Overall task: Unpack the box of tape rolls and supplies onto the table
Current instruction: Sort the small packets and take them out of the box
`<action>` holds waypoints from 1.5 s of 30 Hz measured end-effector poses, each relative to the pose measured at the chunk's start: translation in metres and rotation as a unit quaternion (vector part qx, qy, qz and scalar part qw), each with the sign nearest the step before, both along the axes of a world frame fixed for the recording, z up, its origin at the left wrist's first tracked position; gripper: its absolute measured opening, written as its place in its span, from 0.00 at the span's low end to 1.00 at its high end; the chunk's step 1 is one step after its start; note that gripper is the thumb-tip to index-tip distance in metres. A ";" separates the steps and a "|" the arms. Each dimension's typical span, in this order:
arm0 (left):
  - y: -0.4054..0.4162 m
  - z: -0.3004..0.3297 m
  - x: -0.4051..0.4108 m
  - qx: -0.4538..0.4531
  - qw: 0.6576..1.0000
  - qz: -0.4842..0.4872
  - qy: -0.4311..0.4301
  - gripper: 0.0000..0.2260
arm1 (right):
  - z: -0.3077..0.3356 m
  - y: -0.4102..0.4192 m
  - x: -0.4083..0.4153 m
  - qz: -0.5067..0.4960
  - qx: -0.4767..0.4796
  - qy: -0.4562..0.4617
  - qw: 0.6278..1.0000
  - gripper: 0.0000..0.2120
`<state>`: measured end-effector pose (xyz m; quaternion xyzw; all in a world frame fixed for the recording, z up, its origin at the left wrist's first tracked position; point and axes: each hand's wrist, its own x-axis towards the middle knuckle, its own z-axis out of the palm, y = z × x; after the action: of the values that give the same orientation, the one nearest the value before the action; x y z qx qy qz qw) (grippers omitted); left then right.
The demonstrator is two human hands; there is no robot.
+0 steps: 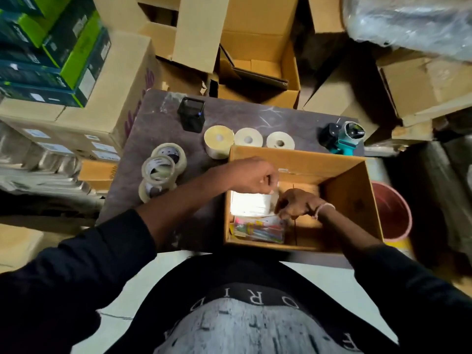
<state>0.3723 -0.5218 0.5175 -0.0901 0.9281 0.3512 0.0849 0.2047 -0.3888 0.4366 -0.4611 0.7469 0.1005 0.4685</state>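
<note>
An open cardboard box (352,198) stands on the dark table (242,111). Inside lie a bright white stack of paper (249,204) and a clear packet of coloured items (260,229). My left hand (251,178) reaches over the box's left wall with its fingers curled at the stack's far edge. My right hand (297,204) is inside the box, fingers closed at the stack's right edge. Whether either hand truly grips the stack is blurred. Three clear tape rolls (161,172) sit left of the box, and three label rolls (247,140) stand behind it.
A black mesh holder (191,114) and a teal tape dispenser (343,137) stand at the table's back. Cardboard boxes (258,60) crowd the floor behind, green boxes (51,49) stack at left, and a red bucket (393,213) sits right of the box.
</note>
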 end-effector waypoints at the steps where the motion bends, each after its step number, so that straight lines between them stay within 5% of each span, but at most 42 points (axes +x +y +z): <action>1: 0.004 -0.006 -0.009 -0.018 0.996 -0.024 -0.084 0.03 | -0.007 0.003 0.004 0.006 0.020 0.002 1.000 0.13; 4: 0.013 -0.028 0.001 -0.059 0.979 -0.052 -0.187 0.03 | -0.027 0.014 0.014 0.041 0.004 0.020 0.999 0.19; 6: 0.019 -0.026 0.025 -0.057 0.995 -0.033 -0.078 0.04 | -0.037 0.019 0.019 0.064 -0.039 0.035 0.997 0.22; 8: 0.021 -0.028 0.026 0.004 0.998 0.013 -0.068 0.05 | -0.043 0.021 0.025 0.107 -0.068 0.062 0.990 0.23; 9: 0.020 -0.026 0.022 -0.060 0.992 -0.019 -0.110 0.05 | -0.044 0.021 0.028 0.137 -0.076 0.074 0.985 0.24; 12: 0.019 -0.033 -0.008 -0.061 0.964 -0.003 -0.259 0.11 | -0.049 0.018 0.035 0.186 -0.099 0.083 0.974 0.18; 18: 0.016 -0.042 -0.013 -0.047 0.964 0.007 -0.261 0.16 | -0.050 0.022 0.020 0.114 -0.070 -0.012 0.991 0.05; 26: 0.017 -0.055 -0.023 -0.022 0.955 -0.047 -0.294 0.30 | -0.023 0.027 -0.015 -0.005 -0.038 -0.147 0.988 0.10; 35: 0.012 -0.033 -0.024 0.224 0.957 -0.015 -0.183 0.16 | 0.056 0.020 -0.050 -0.077 -0.171 -0.241 0.952 0.14; 41: -0.008 -0.010 -0.015 0.223 0.970 0.011 -0.099 0.14 | 0.092 0.009 -0.054 -0.119 -0.278 -0.176 0.937 0.13; 45: -0.025 0.001 -0.005 0.194 0.976 0.075 -0.072 0.13 | 0.102 0.004 -0.053 -0.175 -0.415 -0.173 0.876 0.13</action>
<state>0.3675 -0.5466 0.5183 -0.1660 0.8247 0.5221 0.1406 0.1518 -0.3843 0.5391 -0.4851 0.6958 -0.3830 0.3658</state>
